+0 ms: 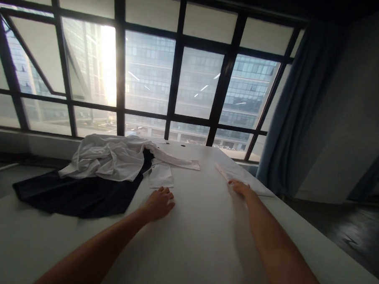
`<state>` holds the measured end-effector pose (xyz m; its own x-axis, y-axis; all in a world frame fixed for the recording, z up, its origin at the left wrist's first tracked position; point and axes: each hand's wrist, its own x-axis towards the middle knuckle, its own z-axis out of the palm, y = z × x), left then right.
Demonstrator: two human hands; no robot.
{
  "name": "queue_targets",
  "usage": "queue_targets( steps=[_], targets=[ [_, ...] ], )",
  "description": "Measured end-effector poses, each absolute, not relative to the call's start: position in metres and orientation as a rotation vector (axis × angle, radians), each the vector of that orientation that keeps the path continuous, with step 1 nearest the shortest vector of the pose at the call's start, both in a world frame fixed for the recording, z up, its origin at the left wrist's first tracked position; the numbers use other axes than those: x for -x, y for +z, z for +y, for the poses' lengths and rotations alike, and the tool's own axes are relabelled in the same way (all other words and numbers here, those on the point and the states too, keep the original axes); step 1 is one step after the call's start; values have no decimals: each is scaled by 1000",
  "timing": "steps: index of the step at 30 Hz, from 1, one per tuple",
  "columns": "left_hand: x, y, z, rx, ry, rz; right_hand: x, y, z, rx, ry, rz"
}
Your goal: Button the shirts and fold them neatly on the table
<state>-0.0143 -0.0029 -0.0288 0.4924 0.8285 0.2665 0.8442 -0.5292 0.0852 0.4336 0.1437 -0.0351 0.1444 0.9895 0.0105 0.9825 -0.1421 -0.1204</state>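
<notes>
My right hand [238, 187] is at the near left edge of a folded white garment [249, 178], with its fingers closed on the edge. That garment lies flat at the right side of the white table [198, 238]. My left hand [159, 203] rests on or just above the tabletop, fingers loosely bent and apart, holding nothing. Just beyond it lies a white sleeve or cloth end [161, 176]. To its left, a crumpled white shirt [110, 157] is heaped over a dark navy garment [80, 196] spread on the table.
Large black-framed windows [176, 74] stand behind the table, with bright sun at the left. A blue curtain [299, 109] hangs at the right, close to the table's right edge. Small dark holes [183, 146] show near the far table edge.
</notes>
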Motion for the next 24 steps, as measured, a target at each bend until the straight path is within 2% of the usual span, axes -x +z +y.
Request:
queue_targets(
  steps=[5,9,14,18,24],
  targets=[
    [19,-28,9,2696,-467,-1460,-418,-42,144,2393,-34,-2022],
    [47,-15,46,2422,-490,-1737,-388,-43,129,2362,-241,-2137],
    [106,-7,91,1875,-285,-2224,-354,-43,96,2162,-224,-2318],
    [130,-3,103,1837,-218,-2416,-342,-41,76,2032,-158,-2399],
    [118,46,97,1805,-515,-2288,-348,-32,71,1993,-63,-2321]
  ],
)
